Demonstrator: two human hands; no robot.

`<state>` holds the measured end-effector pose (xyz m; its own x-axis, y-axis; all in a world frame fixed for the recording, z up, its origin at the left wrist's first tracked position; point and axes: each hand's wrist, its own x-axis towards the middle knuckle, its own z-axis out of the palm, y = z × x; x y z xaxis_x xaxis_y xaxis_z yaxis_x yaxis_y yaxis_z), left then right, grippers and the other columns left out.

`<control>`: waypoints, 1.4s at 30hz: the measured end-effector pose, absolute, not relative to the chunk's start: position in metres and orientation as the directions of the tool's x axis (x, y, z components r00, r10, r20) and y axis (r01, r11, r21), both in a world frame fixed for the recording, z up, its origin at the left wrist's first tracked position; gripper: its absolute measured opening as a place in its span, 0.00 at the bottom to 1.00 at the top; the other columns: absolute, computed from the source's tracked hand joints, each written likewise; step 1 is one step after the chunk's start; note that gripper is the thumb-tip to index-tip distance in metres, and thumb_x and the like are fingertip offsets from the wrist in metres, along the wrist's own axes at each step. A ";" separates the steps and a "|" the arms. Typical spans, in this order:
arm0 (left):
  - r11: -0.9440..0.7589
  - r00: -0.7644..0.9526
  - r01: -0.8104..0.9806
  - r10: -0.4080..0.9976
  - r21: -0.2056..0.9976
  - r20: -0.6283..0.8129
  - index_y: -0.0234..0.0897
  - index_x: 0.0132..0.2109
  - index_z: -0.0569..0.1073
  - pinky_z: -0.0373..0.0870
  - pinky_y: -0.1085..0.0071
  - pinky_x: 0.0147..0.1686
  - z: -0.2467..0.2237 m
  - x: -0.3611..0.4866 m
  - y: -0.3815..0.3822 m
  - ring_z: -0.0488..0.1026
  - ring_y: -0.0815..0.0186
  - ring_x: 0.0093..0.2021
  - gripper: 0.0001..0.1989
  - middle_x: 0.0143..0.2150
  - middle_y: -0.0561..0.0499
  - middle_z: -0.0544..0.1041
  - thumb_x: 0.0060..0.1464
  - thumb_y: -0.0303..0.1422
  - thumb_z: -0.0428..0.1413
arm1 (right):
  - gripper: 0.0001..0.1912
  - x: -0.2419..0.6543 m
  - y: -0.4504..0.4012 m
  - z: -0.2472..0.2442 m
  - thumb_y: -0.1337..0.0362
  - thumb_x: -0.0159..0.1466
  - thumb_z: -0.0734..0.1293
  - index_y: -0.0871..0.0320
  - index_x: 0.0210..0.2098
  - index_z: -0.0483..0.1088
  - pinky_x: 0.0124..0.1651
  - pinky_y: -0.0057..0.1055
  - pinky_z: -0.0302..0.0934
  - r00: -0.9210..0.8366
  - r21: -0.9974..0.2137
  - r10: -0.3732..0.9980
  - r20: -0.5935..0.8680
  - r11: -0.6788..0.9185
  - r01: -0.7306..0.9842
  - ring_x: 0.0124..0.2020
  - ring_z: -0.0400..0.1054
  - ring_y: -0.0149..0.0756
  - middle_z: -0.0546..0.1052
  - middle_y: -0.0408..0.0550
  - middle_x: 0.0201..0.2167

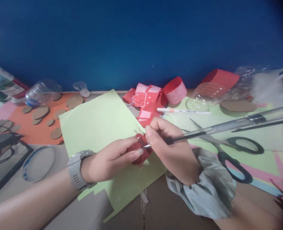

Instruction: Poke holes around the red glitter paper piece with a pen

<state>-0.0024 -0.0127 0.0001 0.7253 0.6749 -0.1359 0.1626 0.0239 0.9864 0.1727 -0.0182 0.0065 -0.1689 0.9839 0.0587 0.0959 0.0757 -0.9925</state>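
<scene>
Between the thumb and fingers of my left hand [115, 156] is a small red piece with a dark crosshatch pattern [142, 156], partly covered by the fingers. My right hand [170, 143] is closed around a clear ballpoint pen [218, 126], whose metal tip lies at the red piece. The right thumb and forefinger are pinched together at the piece's upper edge; what is between them is hidden. Under both hands lies a light green paper sheet [91, 124] with a notched lower edge.
Black-handled scissors [242, 145] lie open at right, near a white marker [182, 111]. Red paper strips and rings [175, 91] are behind the hands. Cut cardboard discs [40, 112] rest on orange paper at left, near a tape roll [39, 163] and plastic bottle parts [45, 91]. A blue panel [141, 41] stands behind.
</scene>
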 end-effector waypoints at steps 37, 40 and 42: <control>0.014 0.694 0.134 0.713 0.991 -0.103 0.32 0.33 0.66 0.68 0.69 0.38 0.009 0.000 -0.015 0.67 0.67 0.32 0.18 0.30 0.47 0.69 0.68 0.36 0.40 | 0.16 0.173 -0.018 0.005 0.62 0.66 0.58 0.56 0.22 0.54 0.23 0.24 0.48 -0.159 -0.997 0.987 0.029 0.041 0.071 0.20 0.49 0.25 0.56 0.36 0.18; 0.009 0.699 0.145 0.707 0.989 -0.109 0.31 0.33 0.66 0.67 0.68 0.39 0.009 0.000 -0.016 0.68 0.66 0.32 0.18 0.30 0.47 0.70 0.68 0.36 0.40 | 0.16 0.174 -0.018 0.003 0.62 0.66 0.58 0.56 0.22 0.54 0.23 0.23 0.48 -0.170 -0.998 0.985 0.011 0.023 0.064 0.20 0.50 0.25 0.56 0.36 0.18; 0.004 0.702 0.153 0.704 0.988 -0.112 0.31 0.34 0.67 0.67 0.68 0.40 0.008 0.000 -0.015 0.69 0.66 0.33 0.18 0.30 0.47 0.71 0.68 0.35 0.40 | 0.16 0.174 -0.017 0.002 0.62 0.67 0.57 0.56 0.23 0.54 0.23 0.23 0.48 -0.173 -0.997 0.985 0.011 0.024 0.070 0.20 0.49 0.25 0.55 0.36 0.18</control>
